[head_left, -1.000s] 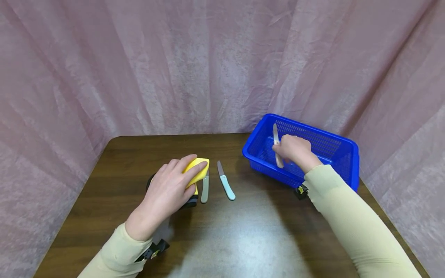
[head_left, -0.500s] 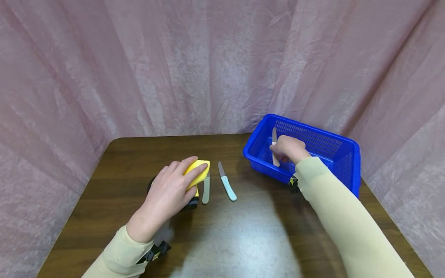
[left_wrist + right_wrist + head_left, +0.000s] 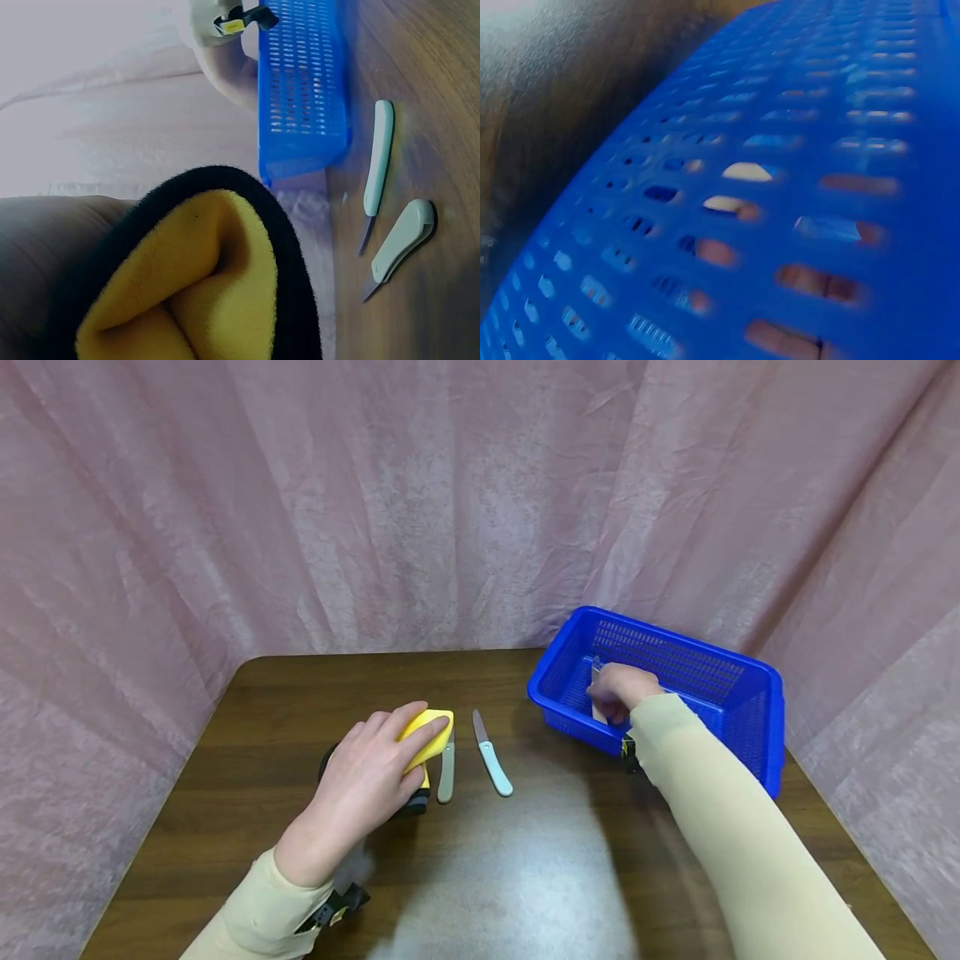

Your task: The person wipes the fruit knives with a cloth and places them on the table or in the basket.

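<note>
My left hand (image 3: pixel 367 768) holds a folded yellow cloth (image 3: pixel 431 739) with black edging; its fuzzy yellow folds (image 3: pixel 202 277) fill much of the left wrist view. Inside the blue basket (image 3: pixel 555 714), my right hand (image 3: pixel 622 685) grips a small knife (image 3: pixel 597 714) by its pale beige handle, low near the basket floor. Fingers hide most of that knife. Between the hands lie two more knives on the table: one with a grey-green handle (image 3: pixel 446 777), beside the cloth, and one with a light blue handle (image 3: pixel 495 768), blades pointing away.
The basket's slotted wall (image 3: pixel 705 187) covers most of the right wrist view, with fingers showing through the slots. A pink curtain (image 3: pixel 450 510) hangs right behind the brown wooden table (image 3: pixel 315 685).
My right hand has moved slightly left and lower into the basket with the beige-handled knife, whose blade now shows less. The left hand and the cloth have stayed nearly still.
</note>
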The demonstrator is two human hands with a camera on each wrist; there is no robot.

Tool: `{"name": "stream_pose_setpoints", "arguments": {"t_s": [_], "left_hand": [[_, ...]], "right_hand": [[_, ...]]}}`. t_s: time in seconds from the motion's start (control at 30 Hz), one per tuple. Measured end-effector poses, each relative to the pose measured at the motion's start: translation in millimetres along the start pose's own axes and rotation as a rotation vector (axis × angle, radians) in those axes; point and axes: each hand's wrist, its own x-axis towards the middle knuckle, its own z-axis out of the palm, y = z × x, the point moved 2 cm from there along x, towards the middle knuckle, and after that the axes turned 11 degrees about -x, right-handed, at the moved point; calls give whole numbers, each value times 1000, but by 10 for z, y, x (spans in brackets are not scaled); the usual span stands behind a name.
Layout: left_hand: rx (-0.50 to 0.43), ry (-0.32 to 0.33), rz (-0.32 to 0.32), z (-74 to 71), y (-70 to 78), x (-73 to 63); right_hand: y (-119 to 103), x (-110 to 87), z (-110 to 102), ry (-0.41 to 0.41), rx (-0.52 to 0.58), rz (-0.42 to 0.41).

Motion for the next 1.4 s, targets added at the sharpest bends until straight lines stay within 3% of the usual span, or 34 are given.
{"name": "stream_pose_setpoints", "arguments": {"t_s": [0.23, 0.33, 0.37, 0.47, 0.77, 0.97, 1.4], "left_hand": [[-13, -8, -5, 31, -3, -26], [-18, -11, -4, 49, -1, -32], [-18, -12, -3, 53, 0, -34], [-18, -18, -2, 68, -2, -38], [-12, -37, -8, 89, -28, -54], [-7, -38, -12, 102, -66, -55], [-21, -46, -27, 141, -153, -32]], "right_hand": [[47, 73, 84, -65, -20, -37], [54, 59, 112, -64, -37, -37], [-8, -102, 79, -62, -39, -17], [-10, -136, 107, -60, -47, -4], [-12, -78, 182, -45, -14, -34], [-32, -151, 98, -50, -34, -43], [93, -298, -95, 140, -215, 19]]}}
